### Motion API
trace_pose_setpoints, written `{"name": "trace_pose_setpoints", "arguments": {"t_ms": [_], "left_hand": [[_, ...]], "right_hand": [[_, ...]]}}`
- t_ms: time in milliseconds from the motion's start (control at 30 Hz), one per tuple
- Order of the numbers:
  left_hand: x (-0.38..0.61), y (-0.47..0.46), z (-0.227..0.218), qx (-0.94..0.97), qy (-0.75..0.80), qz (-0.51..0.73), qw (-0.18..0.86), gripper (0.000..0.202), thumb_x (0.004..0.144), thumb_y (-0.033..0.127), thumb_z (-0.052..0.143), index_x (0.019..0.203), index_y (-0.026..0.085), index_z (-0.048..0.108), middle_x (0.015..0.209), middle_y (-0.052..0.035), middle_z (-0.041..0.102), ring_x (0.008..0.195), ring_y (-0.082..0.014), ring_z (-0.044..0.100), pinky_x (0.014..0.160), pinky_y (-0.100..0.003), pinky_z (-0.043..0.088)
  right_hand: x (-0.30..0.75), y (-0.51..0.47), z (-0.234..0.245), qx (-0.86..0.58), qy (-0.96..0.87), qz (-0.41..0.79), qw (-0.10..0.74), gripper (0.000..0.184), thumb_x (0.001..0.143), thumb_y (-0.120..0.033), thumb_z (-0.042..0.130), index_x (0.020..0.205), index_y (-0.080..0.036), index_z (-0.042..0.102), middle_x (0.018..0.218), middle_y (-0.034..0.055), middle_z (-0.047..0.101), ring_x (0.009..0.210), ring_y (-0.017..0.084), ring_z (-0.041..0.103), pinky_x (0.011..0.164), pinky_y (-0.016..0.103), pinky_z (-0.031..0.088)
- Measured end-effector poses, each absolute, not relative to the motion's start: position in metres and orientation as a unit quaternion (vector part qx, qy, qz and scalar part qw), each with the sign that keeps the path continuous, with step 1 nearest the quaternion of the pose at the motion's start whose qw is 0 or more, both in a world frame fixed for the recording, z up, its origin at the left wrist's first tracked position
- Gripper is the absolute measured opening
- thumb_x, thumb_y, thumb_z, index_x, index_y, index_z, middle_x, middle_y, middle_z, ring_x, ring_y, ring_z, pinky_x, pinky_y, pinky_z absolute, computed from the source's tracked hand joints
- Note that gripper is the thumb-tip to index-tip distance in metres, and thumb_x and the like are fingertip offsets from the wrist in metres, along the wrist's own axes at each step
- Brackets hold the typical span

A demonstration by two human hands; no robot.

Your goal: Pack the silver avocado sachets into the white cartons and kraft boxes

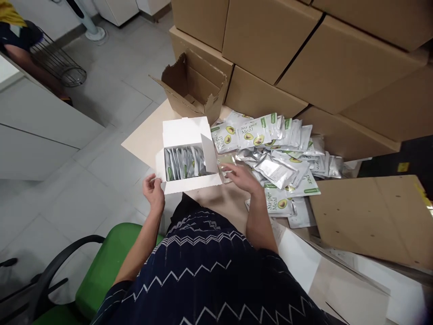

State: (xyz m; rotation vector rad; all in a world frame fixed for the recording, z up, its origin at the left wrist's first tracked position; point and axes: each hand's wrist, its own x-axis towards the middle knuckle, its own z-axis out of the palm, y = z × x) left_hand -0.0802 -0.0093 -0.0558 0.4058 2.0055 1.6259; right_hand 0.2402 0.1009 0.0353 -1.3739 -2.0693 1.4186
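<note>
An open white carton (185, 131) lies on the beige table (145, 140), filled with a row of silver sachets (184, 163) standing on edge. My left hand (153, 190) pinches the carton's left side flap between thumb and fingers. My right hand (241, 177) rests just right of the carton, fingers curled over a small clear packet (226, 161). A heap of silver avocado-print sachets (270, 144) spreads to the right of my right hand.
An open brown cardboard box (192, 85) stands behind the carton. Stacked brown boxes (304, 49) wall the back and right. A flat cardboard sheet (368, 216) lies at the right. A green chair (101, 271) is below me. Another person's arm (27, 58) shows at the top left.
</note>
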Motion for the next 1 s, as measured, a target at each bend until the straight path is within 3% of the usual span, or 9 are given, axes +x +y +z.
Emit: {"name": "trace_pose_setpoints", "arguments": {"t_ms": [100,167,267,433,600,733,833,1000], "left_hand": [[-0.064,-0.013,-0.075,0.039,0.715,0.587,0.377,0.014,0.079,0.022,0.059,0.093,0.019,0.059,0.072,0.0028,0.059,0.067,-0.0103,0.059,0.066,-0.023,0.050],[-0.057,-0.011,-0.083,0.032,0.697,0.566,0.439,0.008,0.080,0.023,0.060,0.086,0.019,0.059,0.063,0.0015,0.058,0.060,-0.0123,0.058,0.059,-0.025,0.050],[-0.052,-0.006,-0.091,0.027,0.665,0.555,0.500,0.008,0.087,0.027,0.058,0.087,0.020,0.061,0.063,-0.0006,0.063,0.062,-0.0142,0.060,0.060,-0.028,0.052],[-0.057,0.004,-0.094,0.029,0.636,0.570,0.520,0.020,0.090,0.034,0.056,0.089,0.017,0.066,0.062,-0.0003,0.064,0.063,-0.0138,0.062,0.063,-0.026,0.053],[-0.076,0.017,-0.076,0.045,0.597,0.620,0.507,0.034,0.088,0.048,0.057,0.099,0.018,0.069,0.085,-0.0065,0.074,0.084,-0.0203,0.070,0.076,-0.032,0.057],[-0.081,0.025,-0.054,0.096,0.537,0.667,0.507,0.040,0.084,0.053,0.062,0.105,0.020,0.068,0.101,-0.0091,0.074,0.102,-0.0264,0.068,0.085,-0.037,0.057],[-0.079,0.025,-0.045,0.159,0.592,0.627,0.481,0.044,0.080,0.049,0.071,0.113,0.021,0.065,0.113,-0.0084,0.070,0.109,-0.0255,0.065,0.088,-0.035,0.055],[-0.085,0.027,-0.038,0.295,0.683,0.488,0.457,0.076,0.071,0.044,0.081,0.137,0.026,0.048,0.134,-0.0124,0.055,0.116,-0.0258,0.059,0.088,-0.037,0.053]], "right_hand": [[0.233,0.125,0.016,-0.561,-0.637,0.475,0.234,0.050,0.096,-0.042,0.047,0.141,-0.020,0.055,0.127,0.0113,0.068,0.110,0.023,0.065,0.098,0.041,0.050],[0.215,0.137,0.000,-0.566,-0.595,0.506,0.262,0.062,0.095,-0.053,0.049,0.147,-0.021,0.048,0.139,0.0128,0.060,0.120,0.024,0.061,0.100,0.040,0.050],[0.186,0.141,-0.021,-0.528,-0.571,0.579,0.246,0.071,0.092,-0.061,0.050,0.153,-0.026,0.039,0.149,0.0100,0.051,0.127,0.023,0.057,0.101,0.038,0.050],[0.170,0.135,-0.030,-0.515,-0.584,0.575,0.252,0.063,0.093,-0.051,0.051,0.149,-0.024,0.043,0.143,0.0080,0.058,0.124,0.023,0.059,0.103,0.038,0.049],[0.169,0.137,-0.019,-0.537,-0.609,0.532,0.241,0.056,0.091,-0.043,0.052,0.143,-0.023,0.048,0.138,0.0083,0.061,0.120,0.024,0.061,0.103,0.039,0.049],[0.167,0.135,-0.018,-0.532,-0.608,0.536,0.245,0.057,0.092,-0.044,0.050,0.145,-0.022,0.045,0.139,0.0087,0.061,0.119,0.022,0.062,0.099,0.035,0.051],[0.168,0.134,-0.021,-0.540,-0.602,0.530,0.254,0.058,0.092,-0.043,0.051,0.145,-0.021,0.046,0.138,0.0091,0.061,0.122,0.021,0.060,0.100,0.035,0.050],[0.166,0.133,-0.029,-0.525,-0.586,0.545,0.289,0.056,0.091,-0.045,0.054,0.143,-0.024,0.049,0.136,0.0082,0.062,0.120,0.024,0.061,0.100,0.040,0.052]]}}
